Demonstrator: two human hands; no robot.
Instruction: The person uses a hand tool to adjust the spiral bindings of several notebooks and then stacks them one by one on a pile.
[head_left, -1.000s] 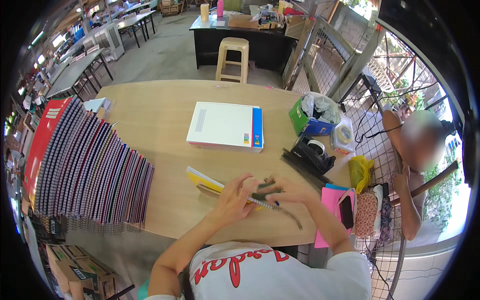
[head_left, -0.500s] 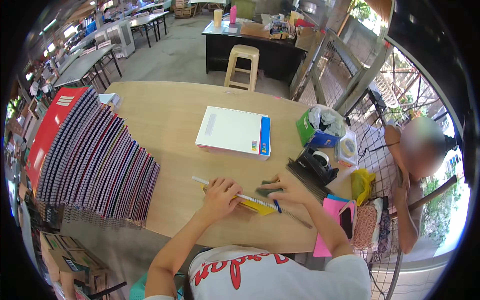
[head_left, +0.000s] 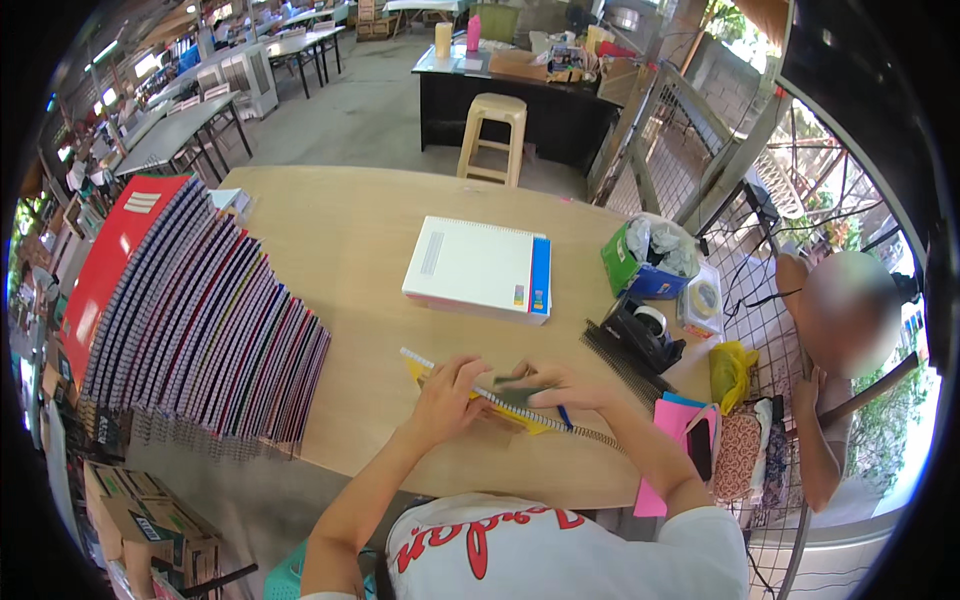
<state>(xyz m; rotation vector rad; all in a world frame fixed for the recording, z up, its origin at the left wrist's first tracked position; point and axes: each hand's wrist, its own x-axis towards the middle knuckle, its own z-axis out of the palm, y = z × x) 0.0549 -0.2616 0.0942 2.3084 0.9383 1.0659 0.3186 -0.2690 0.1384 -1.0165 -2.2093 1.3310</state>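
My left hand (head_left: 450,392) is closed around a yellow-covered notebook (head_left: 416,371), propped with its bound edge upward. A spiral wire (head_left: 602,438) runs along that edge and sticks out past its right end. My right hand (head_left: 570,388) pinches a dark green flat piece (head_left: 514,390), held against the wire just right of the left hand; its material is unclear. Below the right fingers shows a slim blue object (head_left: 564,416), partly hidden. Beyond my hands lies a small stack of white-covered spiral notebooks (head_left: 470,262) with a blue strip.
A tall leaning stack of spiral notebooks (head_left: 215,320) fills the table's left side. At right are a black tape dispenser (head_left: 640,335), loose black spiral wires (head_left: 620,360), a green-blue box of plastic bags (head_left: 645,275) and a phone (head_left: 699,450). Behind the mesh fence sits another person (head_left: 825,430).
My right hand has brought the green piece off the tabletop and left to the wired edge. My left hand keeps its hold on the notebook. The whole view has shifted slightly.
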